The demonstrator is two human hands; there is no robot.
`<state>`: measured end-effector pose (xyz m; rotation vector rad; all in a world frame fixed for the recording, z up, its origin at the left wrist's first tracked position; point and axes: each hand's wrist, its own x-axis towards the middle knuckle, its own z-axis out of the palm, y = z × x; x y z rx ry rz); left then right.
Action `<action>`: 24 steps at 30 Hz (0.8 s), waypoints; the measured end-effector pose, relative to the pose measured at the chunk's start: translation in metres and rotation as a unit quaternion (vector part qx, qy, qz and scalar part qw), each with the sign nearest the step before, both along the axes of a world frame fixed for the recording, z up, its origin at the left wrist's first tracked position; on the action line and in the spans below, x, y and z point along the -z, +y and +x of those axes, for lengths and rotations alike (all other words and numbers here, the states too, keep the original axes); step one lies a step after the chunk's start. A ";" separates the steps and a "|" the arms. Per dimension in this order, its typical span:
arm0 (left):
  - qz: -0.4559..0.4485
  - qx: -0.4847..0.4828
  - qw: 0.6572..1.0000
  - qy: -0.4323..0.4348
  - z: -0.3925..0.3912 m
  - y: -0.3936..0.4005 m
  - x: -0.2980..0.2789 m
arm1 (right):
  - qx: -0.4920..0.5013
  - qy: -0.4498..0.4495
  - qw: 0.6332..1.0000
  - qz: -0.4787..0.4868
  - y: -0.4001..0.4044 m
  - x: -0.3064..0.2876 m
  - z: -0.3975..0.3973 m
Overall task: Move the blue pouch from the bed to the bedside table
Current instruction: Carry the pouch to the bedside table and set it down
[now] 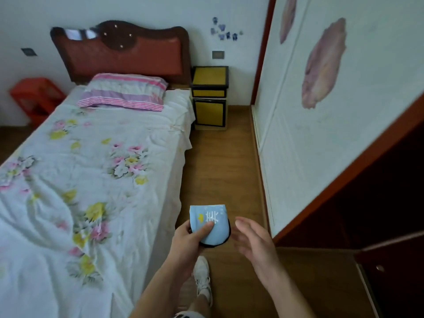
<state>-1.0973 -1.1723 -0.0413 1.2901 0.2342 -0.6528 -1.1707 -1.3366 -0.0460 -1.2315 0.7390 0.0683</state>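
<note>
white walls (142,10), wood-plank floor (220,171), dark red padded headboard (121,51), red crate (36,97) at far left, white wardrobe door (344,125) with pink flower prints, red-brown trim, soft even light.

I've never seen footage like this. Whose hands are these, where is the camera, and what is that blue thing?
No machine here: a person wears a wide-angle camera on the head, looking forward and down. The left hand grips a blue pouch, thumb on its front, above the wooden floor. The right hand is open beside it, not touching. Left lies a bed with a flowered sheet and striped pillow. The yellow bedside table stands beside the headboard, ahead of the person.
</note>
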 end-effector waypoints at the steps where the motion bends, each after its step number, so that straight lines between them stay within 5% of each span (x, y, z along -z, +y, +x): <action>1: -0.003 -0.004 1.000 -0.003 0.021 -0.002 -0.001 | -0.007 -0.002 1.000 -0.005 -0.003 -0.001 0.022; 24: 0.012 -0.016 1.000 -0.005 0.426 -0.105 -0.018 | -0.033 -0.010 0.998 -0.050 -0.115 -0.008 0.439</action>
